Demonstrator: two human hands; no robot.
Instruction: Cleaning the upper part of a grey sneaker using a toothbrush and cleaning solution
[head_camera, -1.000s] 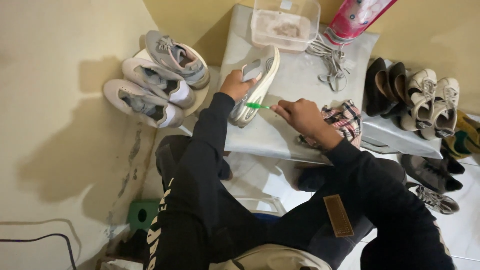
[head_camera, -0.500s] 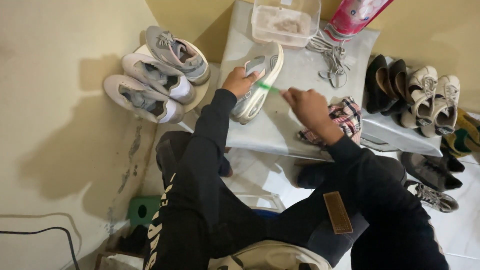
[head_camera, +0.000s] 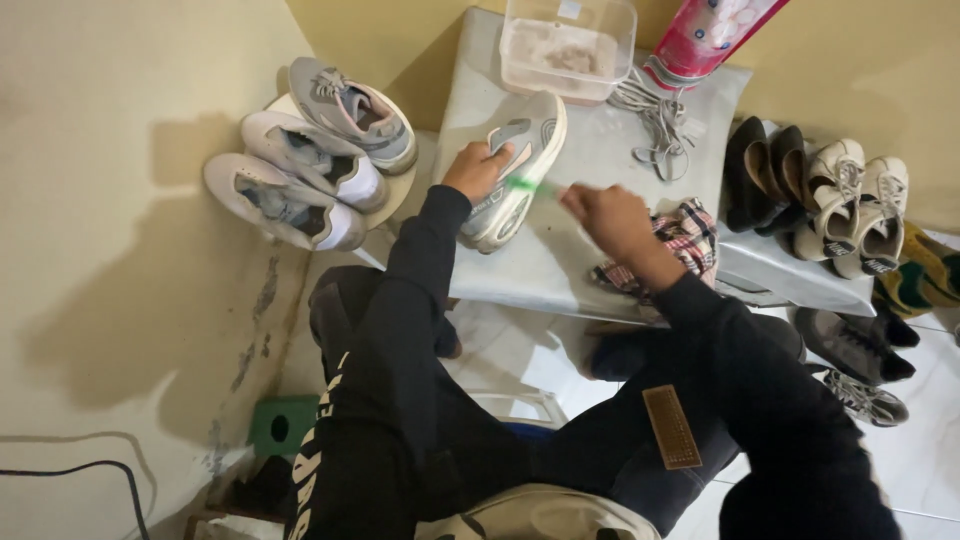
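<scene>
On the grey table (head_camera: 560, 260) I see my left hand (head_camera: 478, 170) clamped over a pale sneaker (head_camera: 520, 165) lying on its side, while my right hand (head_camera: 610, 220) pinches a green brush (head_camera: 530, 184) against its sole, beside a checked cloth (head_camera: 680, 235).

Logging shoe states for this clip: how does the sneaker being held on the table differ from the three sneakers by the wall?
The held sneaker lies on the grey table, steadied by the left hand, while the right hand brings a green brush to it. The three sneakers rest untouched on a round stand left of the table, overlapping one another. All are pale grey-and-white sneakers.
</scene>
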